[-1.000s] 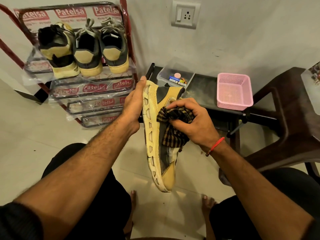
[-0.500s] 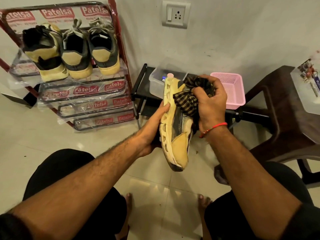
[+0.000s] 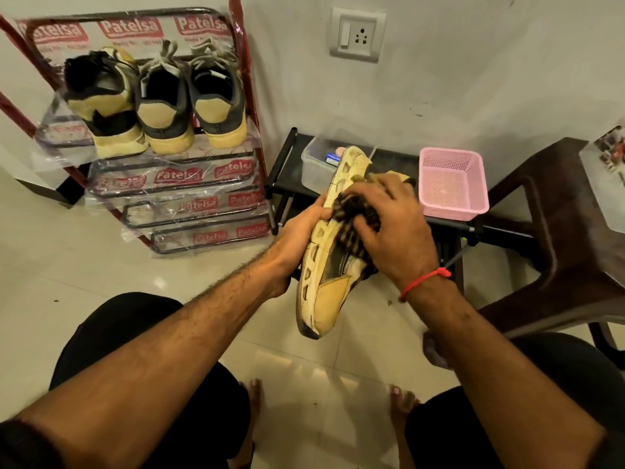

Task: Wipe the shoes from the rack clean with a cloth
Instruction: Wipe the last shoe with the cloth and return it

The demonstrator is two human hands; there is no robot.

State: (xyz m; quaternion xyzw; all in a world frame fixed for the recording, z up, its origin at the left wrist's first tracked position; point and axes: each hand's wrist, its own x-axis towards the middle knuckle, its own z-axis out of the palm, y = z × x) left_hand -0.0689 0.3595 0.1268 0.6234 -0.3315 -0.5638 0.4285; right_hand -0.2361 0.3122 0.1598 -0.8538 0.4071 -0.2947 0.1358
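A tan and black sneaker point(image 3: 326, 292) hangs in front of me, sole turned left and toe pointing down. My left hand point(image 3: 297, 238) grips it from the sole side near the middle. My right hand point(image 3: 392, 228) holds a dark checked cloth point(image 3: 355, 214) bunched against the shoe's upper side. Three more shoes point(image 3: 159, 106) stand heels out on the top shelf of the red shoe rack point(image 3: 243, 96) at the upper left.
A low black stand point(image 3: 284, 164) by the wall carries a clear plastic box point(image 3: 314, 160) and a pink basket point(image 3: 453, 184). A dark brown chair point(image 3: 558, 231) is at the right. My knees and bare feet are below on the tiled floor.
My right hand with the cloth slid from the heel end down to the middle of the shoe. The left hand keeps hold of the sole side.
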